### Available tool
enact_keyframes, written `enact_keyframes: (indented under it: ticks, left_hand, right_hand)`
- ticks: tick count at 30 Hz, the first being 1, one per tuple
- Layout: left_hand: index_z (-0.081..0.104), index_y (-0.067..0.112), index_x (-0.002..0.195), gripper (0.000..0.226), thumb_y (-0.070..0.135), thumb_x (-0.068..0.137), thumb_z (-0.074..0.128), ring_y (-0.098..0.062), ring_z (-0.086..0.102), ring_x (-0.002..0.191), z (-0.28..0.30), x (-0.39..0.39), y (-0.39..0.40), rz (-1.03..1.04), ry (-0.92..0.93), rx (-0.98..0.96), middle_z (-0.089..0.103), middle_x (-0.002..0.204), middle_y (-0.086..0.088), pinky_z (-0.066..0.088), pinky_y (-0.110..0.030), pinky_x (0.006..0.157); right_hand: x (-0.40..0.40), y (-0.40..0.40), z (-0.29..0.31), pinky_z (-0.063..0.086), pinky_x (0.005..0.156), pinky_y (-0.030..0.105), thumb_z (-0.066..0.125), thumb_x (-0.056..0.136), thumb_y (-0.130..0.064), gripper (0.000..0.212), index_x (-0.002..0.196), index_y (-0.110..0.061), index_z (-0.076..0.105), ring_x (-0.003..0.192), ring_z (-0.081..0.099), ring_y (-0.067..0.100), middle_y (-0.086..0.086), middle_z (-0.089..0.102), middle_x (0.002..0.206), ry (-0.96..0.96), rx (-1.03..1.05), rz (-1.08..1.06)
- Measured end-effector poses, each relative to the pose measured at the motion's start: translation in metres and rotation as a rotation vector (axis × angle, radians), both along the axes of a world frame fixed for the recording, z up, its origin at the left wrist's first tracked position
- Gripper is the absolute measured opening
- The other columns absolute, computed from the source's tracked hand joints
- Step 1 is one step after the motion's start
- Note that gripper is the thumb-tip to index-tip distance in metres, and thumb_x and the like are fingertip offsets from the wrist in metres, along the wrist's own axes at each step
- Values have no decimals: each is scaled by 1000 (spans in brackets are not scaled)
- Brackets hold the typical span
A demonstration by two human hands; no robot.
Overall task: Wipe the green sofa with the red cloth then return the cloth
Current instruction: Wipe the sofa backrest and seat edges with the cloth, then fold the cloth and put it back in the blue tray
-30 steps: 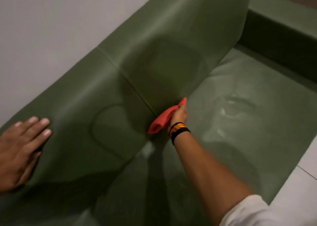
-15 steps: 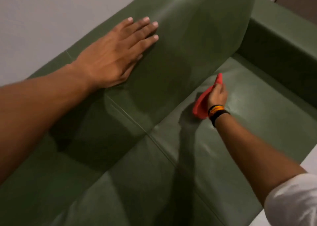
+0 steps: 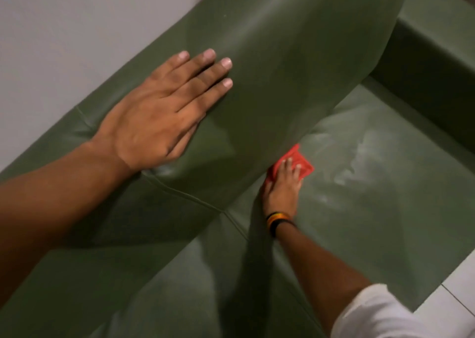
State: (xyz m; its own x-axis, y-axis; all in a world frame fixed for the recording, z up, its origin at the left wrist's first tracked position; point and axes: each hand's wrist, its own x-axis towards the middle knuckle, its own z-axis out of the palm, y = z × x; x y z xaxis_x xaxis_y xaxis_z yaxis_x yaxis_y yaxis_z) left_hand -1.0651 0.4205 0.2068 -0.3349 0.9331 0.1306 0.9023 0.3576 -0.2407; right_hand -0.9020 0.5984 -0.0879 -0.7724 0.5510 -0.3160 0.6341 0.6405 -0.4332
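A: How are the hands placed?
B: The left hand [image 3: 164,116] is laid flat on the sofa [image 3: 282,55] backrest. The right hand [image 3: 282,191] is pressed on the cloth [image 3: 299,161], spread on the seat cushion [image 3: 372,209] beside the backrest base.
A: And the armrest [image 3: 437,68]?
B: Beyond the seat, at right.

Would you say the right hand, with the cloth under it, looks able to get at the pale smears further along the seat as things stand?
Probably yes. The right hand presses the red cloth flat on the seat, and the pale smears lie just beyond it with only bare green sofa between. The left hand rests on the backrest, out of the way.

Dim, soft blur, wide-angle edge bowing
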Motion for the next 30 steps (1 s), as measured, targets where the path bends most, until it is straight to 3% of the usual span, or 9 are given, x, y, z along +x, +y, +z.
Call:
enact_keyframes:
  ticks: [6, 10, 13, 15, 17, 20, 23, 25, 30]
  left_hand:
    - [31, 4, 164, 54, 17, 112, 36, -40, 23, 162, 2, 5, 2, 15, 29, -31, 29, 173, -20, 18, -55, 134]
    - [30, 9, 165, 52, 21, 114, 29, -35, 18, 165, 12, 18, 0, 85, -34, -53, 25, 175, -14, 14, -54, 135]
    - [32, 12, 165, 61, 9, 104, 38, -32, 13, 166, 16, 57, 9, 248, -132, -13, 24, 176, -11, 7, -49, 137]
    - [41, 10, 160, 64, 3, 96, 39, -32, 22, 164, 0, 105, -1, 341, -296, 115, 35, 172, -13, 8, -45, 136]
    - [46, 13, 158, 57, 7, 102, 40, -28, 31, 161, -23, 168, -29, 509, -592, 328, 43, 168, -13, 16, -39, 134]
    - [39, 19, 162, 62, 36, 106, 57, -20, 40, 156, -71, 264, -97, 982, -1049, 467, 47, 165, -8, 26, -31, 131]
    - [53, 16, 153, 97, 76, 79, 71, -16, 58, 141, -93, 360, -160, 1343, -1524, 754, 62, 152, -5, 41, -37, 125]
    - [73, 13, 131, 70, 67, 85, 73, -14, 72, 122, -88, 419, -188, 1428, -1703, 953, 78, 130, -3, 52, -31, 111]
    - [80, 10, 111, 17, 17, 100, 69, -6, 77, 91, -79, 574, -251, 1598, -1405, 1517, 85, 100, 0, 57, -14, 77]
  right_hand:
    - [65, -88, 11, 56, 101, 53, 30, 72, -5, 72, 135, -3, 63, 131, 60, 43, 14, 64, 142, -186, -53, 391]
    - [96, -98, 33, 25, 127, 44, 34, 90, 2, 63, 153, -4, 42, 153, 32, 39, 13, 38, 163, -62, -194, 649]
    - [104, -90, 71, 33, 120, 30, 46, 97, -5, 43, 138, 0, 57, 135, 50, 22, 9, 57, 140, 4, -790, 259]
    - [119, -82, 99, 52, 83, 28, 49, 92, -5, 23, 100, -12, 69, 91, 62, 17, 0, 66, 99, -36, -1167, -113]
    - [143, -79, 120, 55, 68, 28, 49, 79, -10, 23, 93, -14, 67, 69, 64, 21, 6, 69, 82, -142, -1514, -398]
    - [186, -86, 139, 61, 85, 51, 46, 74, -18, 43, 107, -4, 69, 84, 73, 34, 17, 77, 96, -229, -1817, -451]
    - [234, -117, 162, 51, 98, 69, 44, 84, -29, 50, 116, -5, 73, 108, 71, 38, 19, 73, 121, -289, -1958, -375]
    - [269, -147, 173, 42, 105, 75, 43, 91, -42, 54, 128, -13, 70, 127, 63, 41, 18, 64, 140, -396, -2017, -307]
    - [363, -231, 191, 20, 114, 82, 30, 96, -75, 78, 145, -20, 57, 139, 52, 43, 14, 55, 152, -703, -1960, -198]
